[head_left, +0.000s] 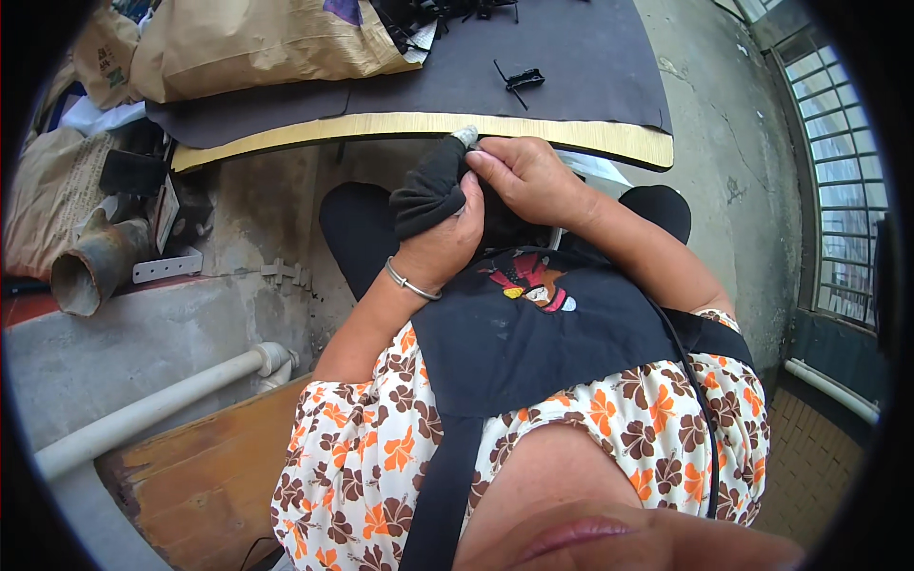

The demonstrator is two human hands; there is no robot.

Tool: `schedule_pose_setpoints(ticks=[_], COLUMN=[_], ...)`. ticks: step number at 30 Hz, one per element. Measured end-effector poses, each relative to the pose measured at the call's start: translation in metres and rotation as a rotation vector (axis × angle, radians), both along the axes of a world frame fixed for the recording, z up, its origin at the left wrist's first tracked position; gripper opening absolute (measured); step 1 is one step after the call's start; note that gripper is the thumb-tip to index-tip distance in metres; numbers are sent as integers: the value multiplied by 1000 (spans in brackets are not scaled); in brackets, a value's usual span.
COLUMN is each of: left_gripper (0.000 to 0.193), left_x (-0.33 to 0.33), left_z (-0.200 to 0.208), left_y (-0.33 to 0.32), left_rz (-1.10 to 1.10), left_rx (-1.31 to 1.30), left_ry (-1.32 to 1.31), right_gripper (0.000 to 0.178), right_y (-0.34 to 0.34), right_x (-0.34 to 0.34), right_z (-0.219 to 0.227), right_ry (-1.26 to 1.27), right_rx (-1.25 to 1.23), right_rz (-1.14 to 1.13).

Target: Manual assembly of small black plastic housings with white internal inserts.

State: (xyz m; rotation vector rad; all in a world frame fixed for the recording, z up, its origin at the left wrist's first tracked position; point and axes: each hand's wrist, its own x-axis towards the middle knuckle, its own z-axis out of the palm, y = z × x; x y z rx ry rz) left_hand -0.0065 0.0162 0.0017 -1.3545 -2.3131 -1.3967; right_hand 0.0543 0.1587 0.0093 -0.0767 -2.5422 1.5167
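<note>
A paper sack (276,52) crowds the left of the bench (381,127); rightward, open surface surrounds a small black part (522,83). At the pale front edge, the left hand (446,243) has its fingers hidden by dark cloth (426,197), their spread unclear; the right hand (535,183), bent inward, pinches near its whitish tip (466,135).

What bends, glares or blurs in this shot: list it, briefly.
Head view: black fisheye rim closes off the corners; head view: the barred window at right looks bowed, its panes pale and bright; head view: the right hand shows no obvious motion blur.
</note>
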Motion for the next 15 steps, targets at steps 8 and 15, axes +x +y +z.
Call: schedule_pose_setpoints(ticks=[8, 15], left_gripper=[30, 35], left_x=[-15, -13], left_z=[11, 7], left_y=[-9, -3], left_rz=[-167, -173], left_rx=[199, 260], left_ry=[-732, -867], right_gripper=[17, 10], right_y=[20, 26], right_x=[8, 12], right_z=[-7, 4], right_ry=[-96, 225], right_rx=[-67, 63], right_rz=[124, 34])
